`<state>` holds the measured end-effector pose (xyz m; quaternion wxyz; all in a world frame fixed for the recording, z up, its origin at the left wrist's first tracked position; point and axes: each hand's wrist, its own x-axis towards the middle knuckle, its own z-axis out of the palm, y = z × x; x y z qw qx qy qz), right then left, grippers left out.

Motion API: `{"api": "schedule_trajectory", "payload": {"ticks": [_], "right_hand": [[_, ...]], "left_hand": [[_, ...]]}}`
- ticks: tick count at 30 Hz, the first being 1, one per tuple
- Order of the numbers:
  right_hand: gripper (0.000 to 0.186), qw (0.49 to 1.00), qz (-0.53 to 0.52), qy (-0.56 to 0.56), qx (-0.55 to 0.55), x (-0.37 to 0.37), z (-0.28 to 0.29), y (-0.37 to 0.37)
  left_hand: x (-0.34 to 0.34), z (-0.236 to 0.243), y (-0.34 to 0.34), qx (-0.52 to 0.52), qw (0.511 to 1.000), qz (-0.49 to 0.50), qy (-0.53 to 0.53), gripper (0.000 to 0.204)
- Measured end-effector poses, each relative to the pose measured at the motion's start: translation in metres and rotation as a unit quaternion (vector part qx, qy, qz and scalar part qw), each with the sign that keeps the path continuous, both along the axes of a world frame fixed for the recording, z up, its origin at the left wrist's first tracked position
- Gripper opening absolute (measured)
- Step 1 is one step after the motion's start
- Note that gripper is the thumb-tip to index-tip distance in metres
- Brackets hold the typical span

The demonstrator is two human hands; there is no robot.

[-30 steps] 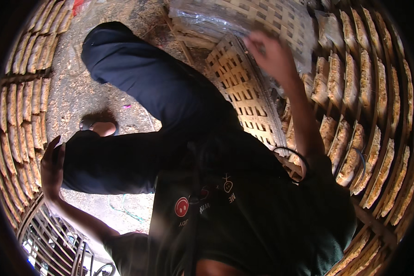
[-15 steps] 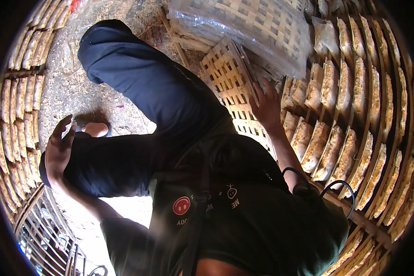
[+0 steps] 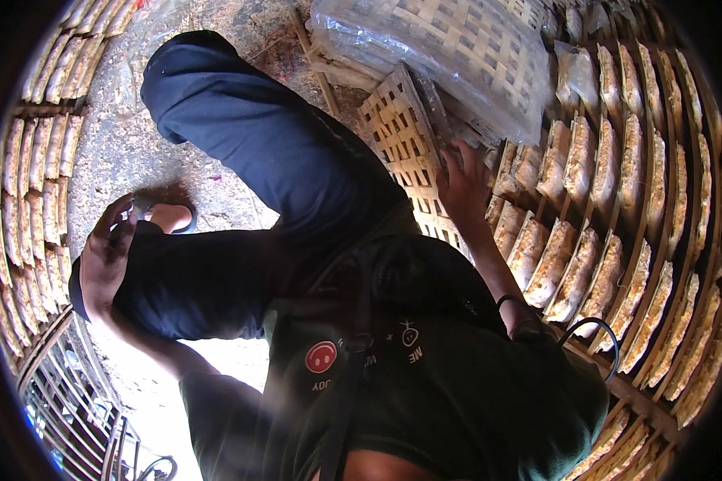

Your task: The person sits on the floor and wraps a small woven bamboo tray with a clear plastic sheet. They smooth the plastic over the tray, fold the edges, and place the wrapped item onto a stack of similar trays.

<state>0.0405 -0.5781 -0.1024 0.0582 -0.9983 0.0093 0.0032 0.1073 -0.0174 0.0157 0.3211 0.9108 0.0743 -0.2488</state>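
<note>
My left hand (image 3: 109, 260) rests by the bent knee of my dark trousers (image 3: 208, 280), its fingers loosely curved and apart, with nothing in them. On the other side, my right hand (image 3: 464, 186) has its fingers spread beside a woven bamboo panel (image 3: 409, 136), near the end of a rack. That hand seems to hold nothing; whether its fingertips touch the panel, I cannot tell. Standing close to it on the right are several pale, brown-flecked slabs (image 3: 552, 252) set on edge between thin slats.
A plastic-covered stack of woven trays (image 3: 449, 56) lies ahead, right of centre. More slabs (image 3: 36, 216) fill racks at the far left. My foot in a sandal (image 3: 171, 217) is on the speckled floor (image 3: 225, 192). Metal bars (image 3: 80, 393) stand at lower left.
The fingers of my left hand have curled in a little. My right hand stays by the bamboo panel, its fingers slightly more bent. The whole view has shifted slightly.
</note>
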Motion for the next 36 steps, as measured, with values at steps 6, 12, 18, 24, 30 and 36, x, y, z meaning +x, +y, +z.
{"api": "schedule_trajectory", "payload": {"ticks": [6, 12, 18, 24, 30, 36], "right_hand": [[0.057, 0.994, -0.028, 0.056, 0.089, -0.004, 0.002, 0.010], [0.042, 0.966, -0.112, 0.142, 0.184, -0.015, -0.008, 0.005], [0.030, 0.969, -0.052, 0.110, 0.216, -0.011, -0.009, -0.004], [0.035, 0.973, -0.042, 0.067, 0.215, 0.037, 0.063, 0.037], [0.028, 0.936, 0.018, -0.005, 0.352, 0.110, 0.095, 0.092], [0.024, 0.892, 0.085, -0.047, 0.441, 0.178, 0.121, 0.155]], "left_hand": [[0.001, 0.010, -0.004, 0.008, 1.000, 0.008, 0.019, 0.046], [0.013, 0.021, -0.002, 0.013, 1.000, 0.011, 0.025, 0.046], [0.014, 0.015, 0.011, 0.013, 1.000, 0.009, 0.019, 0.043], [-0.005, 0.032, 0.003, -0.001, 0.992, -0.037, -0.121, 0.037], [-0.013, 0.013, 0.029, 0.029, 0.987, -0.040, -0.153, 0.036], [-0.015, -0.007, 0.039, 0.034, 0.976, -0.055, -0.209, 0.032]]}}
